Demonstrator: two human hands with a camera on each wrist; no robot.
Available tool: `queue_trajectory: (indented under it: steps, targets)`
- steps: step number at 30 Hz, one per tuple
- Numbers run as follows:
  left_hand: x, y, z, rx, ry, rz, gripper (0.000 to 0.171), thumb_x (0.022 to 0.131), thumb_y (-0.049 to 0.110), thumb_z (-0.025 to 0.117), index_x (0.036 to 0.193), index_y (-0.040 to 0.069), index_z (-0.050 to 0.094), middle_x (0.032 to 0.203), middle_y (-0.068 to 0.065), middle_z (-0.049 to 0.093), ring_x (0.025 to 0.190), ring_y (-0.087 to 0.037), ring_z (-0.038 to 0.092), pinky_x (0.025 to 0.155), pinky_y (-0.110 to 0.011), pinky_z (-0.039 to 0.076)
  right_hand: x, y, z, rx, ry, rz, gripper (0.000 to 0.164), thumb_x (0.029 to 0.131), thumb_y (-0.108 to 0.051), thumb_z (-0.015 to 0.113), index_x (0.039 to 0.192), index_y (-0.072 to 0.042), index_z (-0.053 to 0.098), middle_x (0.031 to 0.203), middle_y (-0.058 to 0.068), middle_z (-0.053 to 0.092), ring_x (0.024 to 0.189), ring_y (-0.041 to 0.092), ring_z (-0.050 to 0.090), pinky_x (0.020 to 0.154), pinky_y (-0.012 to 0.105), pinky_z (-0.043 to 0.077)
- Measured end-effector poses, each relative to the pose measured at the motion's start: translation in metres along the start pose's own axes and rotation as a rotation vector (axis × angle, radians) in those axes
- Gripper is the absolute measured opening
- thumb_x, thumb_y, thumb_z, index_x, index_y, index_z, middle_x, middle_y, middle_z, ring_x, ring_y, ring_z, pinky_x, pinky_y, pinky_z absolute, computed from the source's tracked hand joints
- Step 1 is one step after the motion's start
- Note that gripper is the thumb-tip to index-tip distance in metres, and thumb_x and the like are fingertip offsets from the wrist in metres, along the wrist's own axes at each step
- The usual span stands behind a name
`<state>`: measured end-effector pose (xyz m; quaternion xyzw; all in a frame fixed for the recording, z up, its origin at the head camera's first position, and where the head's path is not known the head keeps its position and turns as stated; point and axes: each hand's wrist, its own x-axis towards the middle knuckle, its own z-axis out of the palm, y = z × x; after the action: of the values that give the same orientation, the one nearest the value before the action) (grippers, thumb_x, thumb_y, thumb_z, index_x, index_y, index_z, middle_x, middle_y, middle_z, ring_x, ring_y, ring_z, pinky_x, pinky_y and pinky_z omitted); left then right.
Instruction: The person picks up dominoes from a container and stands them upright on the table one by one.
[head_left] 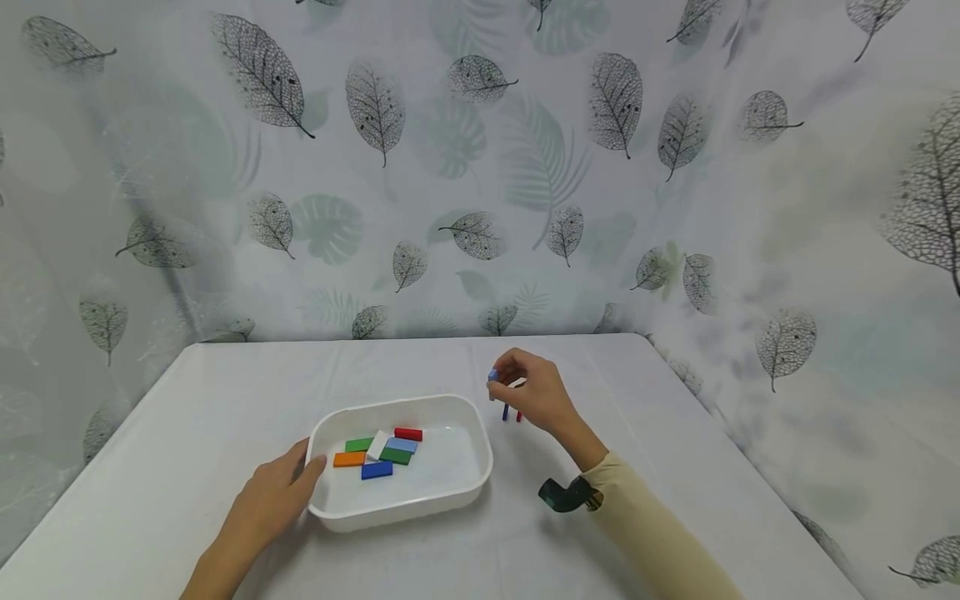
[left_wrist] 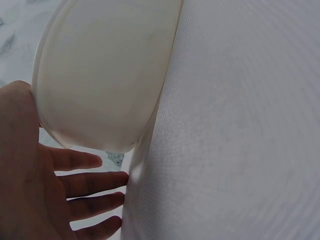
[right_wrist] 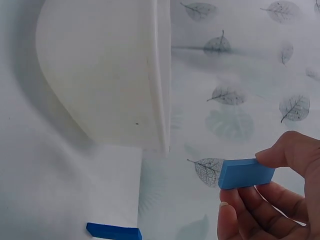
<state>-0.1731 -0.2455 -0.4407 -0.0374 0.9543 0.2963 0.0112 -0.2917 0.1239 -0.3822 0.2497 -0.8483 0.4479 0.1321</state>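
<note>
A white plastic tray stands on the table, holding several small flat blocks in green, orange, white, red and blue, such as the orange block. My left hand holds its left end, thumb over the rim; in the left wrist view the spread fingers lie outside the wall. Beyond the tray's right end, my right hand is raised and pinches a light blue block between thumb and fingertips. Under that hand, a dark blue block and a red block lie on the table, partly hidden.
A white cloth covers the table. Behind it and along the sides hang leaf-printed curtains. A dark green band sits at the right wrist, by a beige sleeve.
</note>
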Motion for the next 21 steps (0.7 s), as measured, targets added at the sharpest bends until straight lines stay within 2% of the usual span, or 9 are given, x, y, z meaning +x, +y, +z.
queue_trajectory:
  steps: [7, 21]
  targets:
    - [0.000, -0.001, 0.000, 0.002, 0.000, -0.015, 0.071, 0.109, 0.044, 0.046, 0.156, -0.008, 0.036, 0.150, -0.034, 0.046, 0.133, -0.057, 0.047, 0.095, -0.073, 0.046, -0.005, 0.011, -0.013, 0.006, 0.018, 0.036, 0.016, 0.087, -0.008, 0.080, 0.099, -0.011, 0.070, 0.088, -0.003, 0.072, 0.083, 0.016, 0.070, 0.076, 0.038, 0.058]
    - [0.000, -0.002, 0.001, -0.004, 0.014, 0.015, 0.069, 0.109, 0.043, 0.047, 0.155, -0.007, 0.038, 0.148, -0.033, 0.048, 0.132, -0.056, 0.048, 0.095, -0.072, 0.047, -0.017, 0.041, -0.027, -0.014, 0.055, 0.103, 0.017, 0.088, -0.010, 0.082, 0.100, -0.010, 0.070, 0.090, -0.001, 0.073, 0.085, 0.018, 0.070, 0.079, 0.040, 0.057]
